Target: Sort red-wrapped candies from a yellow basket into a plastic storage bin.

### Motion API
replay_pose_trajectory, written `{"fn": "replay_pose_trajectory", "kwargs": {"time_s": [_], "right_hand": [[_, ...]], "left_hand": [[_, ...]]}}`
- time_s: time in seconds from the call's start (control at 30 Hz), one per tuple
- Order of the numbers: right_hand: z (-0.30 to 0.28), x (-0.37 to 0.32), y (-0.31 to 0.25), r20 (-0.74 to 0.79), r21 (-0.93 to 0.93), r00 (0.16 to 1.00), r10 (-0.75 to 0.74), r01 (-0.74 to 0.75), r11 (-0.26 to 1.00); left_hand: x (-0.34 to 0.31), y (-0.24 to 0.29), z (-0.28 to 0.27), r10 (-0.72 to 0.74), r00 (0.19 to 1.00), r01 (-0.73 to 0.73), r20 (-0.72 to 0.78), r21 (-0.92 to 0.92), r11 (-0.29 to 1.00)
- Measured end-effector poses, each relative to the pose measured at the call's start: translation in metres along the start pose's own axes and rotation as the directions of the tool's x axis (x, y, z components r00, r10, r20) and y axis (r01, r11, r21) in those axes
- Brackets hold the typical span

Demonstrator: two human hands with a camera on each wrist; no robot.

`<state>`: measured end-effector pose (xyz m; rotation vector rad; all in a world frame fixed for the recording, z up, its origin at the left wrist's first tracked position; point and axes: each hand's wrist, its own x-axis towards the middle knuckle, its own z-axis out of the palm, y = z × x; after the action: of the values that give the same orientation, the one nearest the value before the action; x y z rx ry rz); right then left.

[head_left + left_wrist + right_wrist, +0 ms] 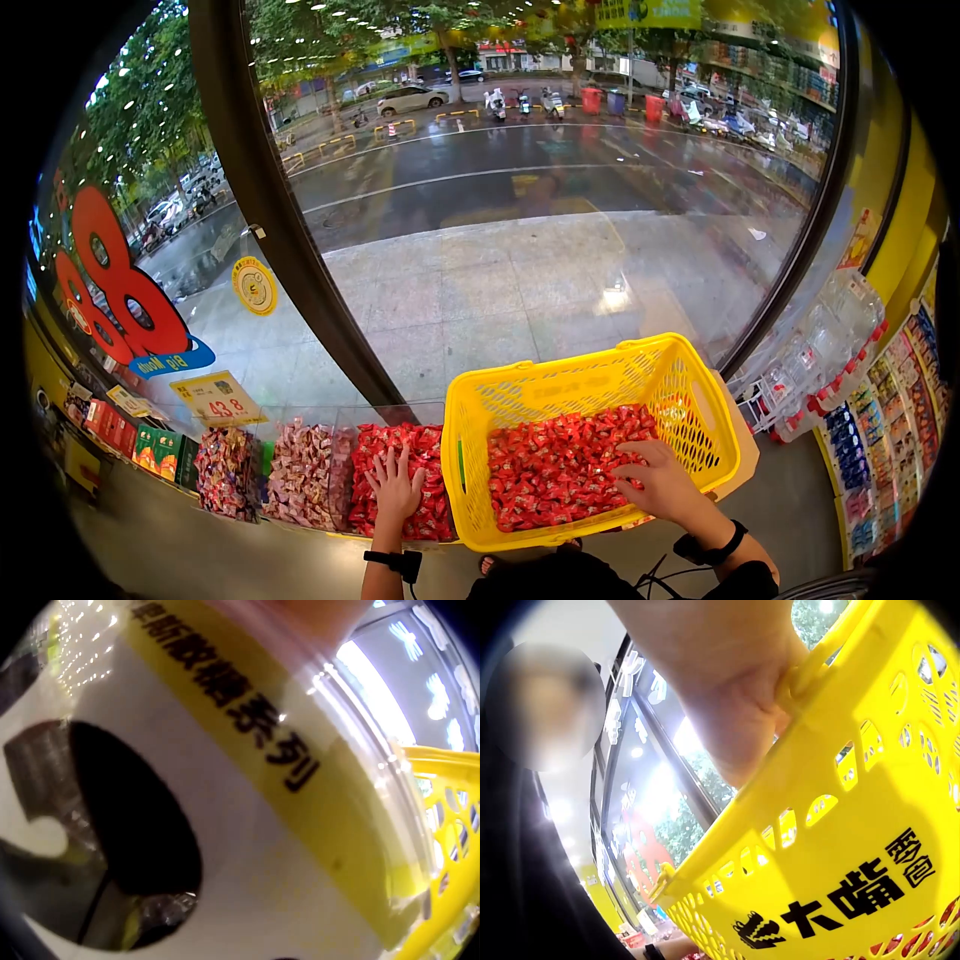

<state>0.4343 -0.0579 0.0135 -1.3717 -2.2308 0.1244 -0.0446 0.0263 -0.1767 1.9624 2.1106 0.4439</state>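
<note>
A yellow basket (715,420) stands by the window, holding a layer of red-wrapped candies (560,465). Over its near right side reaches the right hand (662,482), fingers spread and slightly bent above the candies; whether they touch is unclear. To the basket's left, the left hand (397,488) lies with fingers spread on red candies (430,500) in a bin. In the left wrist view a clear bin wall with a yellow label (247,742) fills most of the picture. The right wrist view shows the right hand (720,682) over the rim of the basket (817,847).
Bins of pink-wrapped candies (300,475) and mixed candies (228,475) stand farther left, beside a price sign (218,400). A dark window post (300,240) rises behind. Bottles (830,330) and snack shelves (880,450) stand at the right.
</note>
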Motion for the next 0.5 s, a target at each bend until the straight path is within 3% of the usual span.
{"fn": "replay_pose_trajectory", "kwargs": {"time_s": [0.1,0.2,0.23,0.37,0.5], "right_hand": [[-0.012,0.001,0.003,-0.042,-0.075,0.999,-0.019,0.015,0.997],[-0.019,-0.008,0.009,-0.081,-0.066,0.996,0.03,-0.036,0.997],[-0.02,-0.011,0.011,-0.094,-0.04,0.994,0.058,-0.062,0.997],[-0.023,-0.016,0.019,-0.117,0.026,0.987,0.113,-0.111,0.993],[-0.039,-0.016,0.03,-0.161,-0.074,0.984,0.071,-0.084,0.994]], "left_hand": [[-0.002,0.013,-0.005,0.059,0.997,-0.06,-0.045,-0.003,0.998],[0.0,0.015,0.0,0.124,0.985,-0.124,0.122,-0.005,0.992],[-0.001,0.014,0.003,0.133,0.983,-0.143,0.129,0.07,0.987],[0.007,0.014,0.0,0.139,0.989,-0.142,0.054,0.068,0.987],[0.011,0.026,-0.029,0.098,0.994,-0.102,0.055,0.075,0.992]]}}
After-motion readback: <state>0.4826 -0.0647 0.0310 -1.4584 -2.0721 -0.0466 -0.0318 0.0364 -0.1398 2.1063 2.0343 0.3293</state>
